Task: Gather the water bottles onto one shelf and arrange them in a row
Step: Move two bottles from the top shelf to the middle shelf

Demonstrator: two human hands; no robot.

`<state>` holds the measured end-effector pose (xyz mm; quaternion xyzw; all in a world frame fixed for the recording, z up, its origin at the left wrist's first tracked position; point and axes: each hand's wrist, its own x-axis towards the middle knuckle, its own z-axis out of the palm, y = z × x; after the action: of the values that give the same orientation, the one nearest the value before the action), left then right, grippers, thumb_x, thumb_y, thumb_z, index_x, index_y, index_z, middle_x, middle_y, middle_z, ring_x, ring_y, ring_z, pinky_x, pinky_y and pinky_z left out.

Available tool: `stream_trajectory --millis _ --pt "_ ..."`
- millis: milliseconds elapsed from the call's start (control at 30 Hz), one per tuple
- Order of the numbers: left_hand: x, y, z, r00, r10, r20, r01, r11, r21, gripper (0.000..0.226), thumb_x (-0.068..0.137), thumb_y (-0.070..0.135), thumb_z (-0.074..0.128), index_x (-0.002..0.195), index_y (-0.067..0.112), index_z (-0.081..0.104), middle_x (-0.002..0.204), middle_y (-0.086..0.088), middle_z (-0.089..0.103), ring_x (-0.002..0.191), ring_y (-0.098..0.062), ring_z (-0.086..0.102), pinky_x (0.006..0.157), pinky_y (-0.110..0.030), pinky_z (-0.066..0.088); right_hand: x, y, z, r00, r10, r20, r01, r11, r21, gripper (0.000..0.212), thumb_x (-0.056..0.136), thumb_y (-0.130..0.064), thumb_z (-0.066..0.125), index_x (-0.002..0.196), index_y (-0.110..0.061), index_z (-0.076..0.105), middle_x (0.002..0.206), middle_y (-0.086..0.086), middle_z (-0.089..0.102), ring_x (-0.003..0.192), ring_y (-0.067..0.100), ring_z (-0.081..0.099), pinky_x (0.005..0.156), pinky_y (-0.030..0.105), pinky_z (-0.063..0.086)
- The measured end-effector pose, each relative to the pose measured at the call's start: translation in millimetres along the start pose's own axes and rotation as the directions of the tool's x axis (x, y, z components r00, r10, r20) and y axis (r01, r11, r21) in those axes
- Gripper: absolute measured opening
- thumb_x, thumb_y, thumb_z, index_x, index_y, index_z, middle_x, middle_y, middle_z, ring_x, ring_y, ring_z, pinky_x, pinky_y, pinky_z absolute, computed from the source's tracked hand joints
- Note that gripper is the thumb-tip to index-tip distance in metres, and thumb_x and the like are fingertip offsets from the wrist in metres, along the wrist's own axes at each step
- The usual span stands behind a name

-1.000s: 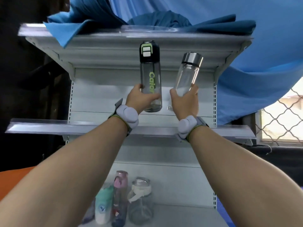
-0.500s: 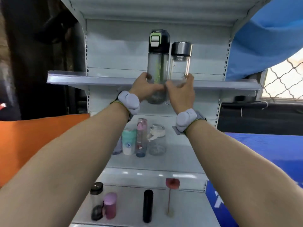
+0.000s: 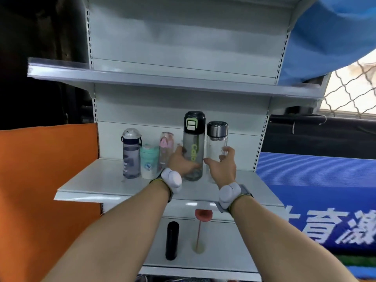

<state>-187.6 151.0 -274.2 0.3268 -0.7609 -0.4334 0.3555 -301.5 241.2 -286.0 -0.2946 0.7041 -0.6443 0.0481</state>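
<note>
As we stood at the shelving unit (image 3: 183, 47), both arms reached to the middle shelf (image 3: 91, 186), where the bottles were being gathered. Largest of what we held was the grey bottle (image 3: 193, 151) with the black-and-green flip cap: our left hand (image 3: 181, 163) had its fingers curled round the lower body, the base at or just above the shelf. It looked like stiff plastic, seemingly empty and so probably light; we judged the smooth wall best taken low and wrapped full round, not by the cap latch. Just beside it on the right was the clear bottle (image 3: 216, 151) with the steel cap. Our right hand (image 3: 222, 165) cupped it from the right, thumb at its foot and fingers on its far side; whether the grip was firm we could not tell. It looked like glass, heavier and breakable, slick to bare skin, and we judged it wanted setting down gently, clear of its neighbour. Left of these stood three more in a line: a navy bottle (image 3: 131, 153), a mint cup (image 3: 149, 161) and a pink bottle (image 3: 165, 147). Below, a black flask (image 3: 172, 243) and a red-capped bottle (image 3: 200, 233) had yet to come up.
</note>
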Motion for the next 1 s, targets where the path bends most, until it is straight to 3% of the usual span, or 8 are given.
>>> stream_trajectory --millis 100,233,300,400,500,600,700,1000 --pt "10.2 -9.8 22.9 0.999 -0.047 -0.010 0.048 0.999 0.019 0.072 0.056 0.033 0.085 0.114 0.014 0.048 0.105 -0.006 0.063 0.093 -0.025 0.062 0.079 -0.031 0.051 17.7 19.7 -3.3 0.998 0.045 0.049 -0.044 0.999 -0.019 0.065 0.075 -0.021 0.079 0.125 -0.028 0.038 0.113 0.001 0.054 0.093 0.026 0.060 0.077 0.034 0.048" --pt "27.2 -22.1 65.9 0.995 -0.100 -0.024 0.100 0.995 0.019 0.072 0.060 0.027 0.085 0.121 0.011 0.050 0.114 -0.010 0.065 0.097 -0.025 0.063 0.076 -0.028 0.048 46.9 56.8 -9.7 0.990 0.137 0.033 -0.134 0.987 -0.094 0.067 0.065 -0.034 0.078 0.118 -0.038 0.036 0.112 -0.002 0.056 0.099 0.029 0.061 0.089 0.047 0.052" --pt "33.7 -29.7 87.7 0.991 -0.132 -0.029 0.133 0.991 0.034 0.064 0.066 0.024 0.083 0.120 0.012 0.052 0.115 -0.009 0.065 0.102 -0.027 0.064 0.080 -0.029 0.050 60.5 75.7 -14.3 0.980 0.183 0.076 -0.173 0.977 -0.122 0.065 0.068 -0.030 0.078 0.117 -0.036 0.036 0.104 -0.004 0.058 0.099 0.030 0.061 0.090 0.048 0.051" --pt "45.8 -41.7 114.9 0.978 -0.209 -0.022 0.210 0.973 0.097 0.078 0.054 0.042 0.076 0.123 0.017 0.049 0.118 -0.007 0.061 0.107 -0.029 0.062 0.091 -0.039 0.053 77.7 101.5 -20.6 0.975 0.200 0.101 -0.187 0.975 -0.119 0.061 0.076 -0.016 0.077 0.122 -0.025 0.038 0.084 -0.011 0.055 0.094 0.030 0.062 0.084 0.040 0.052" --pt "64.0 -54.9 142.7 0.969 -0.239 -0.063 0.244 0.966 0.089 0.073 0.053 0.044 0.074 0.118 0.017 0.054 0.114 -0.006 0.065 0.103 -0.030 0.065 0.090 -0.042 0.055 96.9 119.7 -19.1 0.969 0.204 0.142 -0.183 0.972 -0.145 0.066 0.076 -0.014 0.078 0.129 -0.019 0.038 0.106 0.004 0.057 0.098 0.028 0.059 0.080 0.032 0.046" --pt "70.2 -61.9 152.0 0.958 -0.257 -0.129 0.271 0.957 0.106 0.064 0.059 0.045 0.075 0.112 0.020 0.051 0.110 -0.006 0.066 0.099 -0.030 0.066 0.087 -0.042 0.056 108.5 124.1 -11.6 0.974 0.181 0.133 -0.160 0.974 -0.159 0.075 0.072 -0.021 0.081 0.135 -0.018 0.041 0.129 0.011 0.052 0.113 0.031 0.056 0.093 0.039 0.050" --pt "72.9 -61.6 160.7 0.938 -0.280 -0.203 0.310 0.941 0.134 0.061 0.066 0.043 0.078 0.108 0.017 0.043 0.108 -0.007 0.063 0.098 -0.029 0.065 0.080 -0.035 0.052 119.3 131.1 -5.3 0.982 0.146 0.117 -0.124 0.976 -0.178 0.077 0.070 -0.024 0.080 0.136 -0.017 0.041 0.130 0.015 0.052 0.116 0.034 0.055 0.096 0.043 0.049" --pt "84.4 -69.2 173.8 0.925 -0.249 -0.286 0.317 0.923 0.219 0.064 0.072 0.037 0.076 0.122 0.010 0.047 0.119 -0.015 0.051 0.107 -0.036 0.057 0.085 -0.040 0.051 132.5 137.4 9.2 0.975 0.207 0.075 -0.181 0.948 -0.262 0.082 0.068 -0.019 0.080 0.136 -0.015 0.035 0.134 0.014 0.045 0.124 0.036 0.044 0.092 0.043 0.043"
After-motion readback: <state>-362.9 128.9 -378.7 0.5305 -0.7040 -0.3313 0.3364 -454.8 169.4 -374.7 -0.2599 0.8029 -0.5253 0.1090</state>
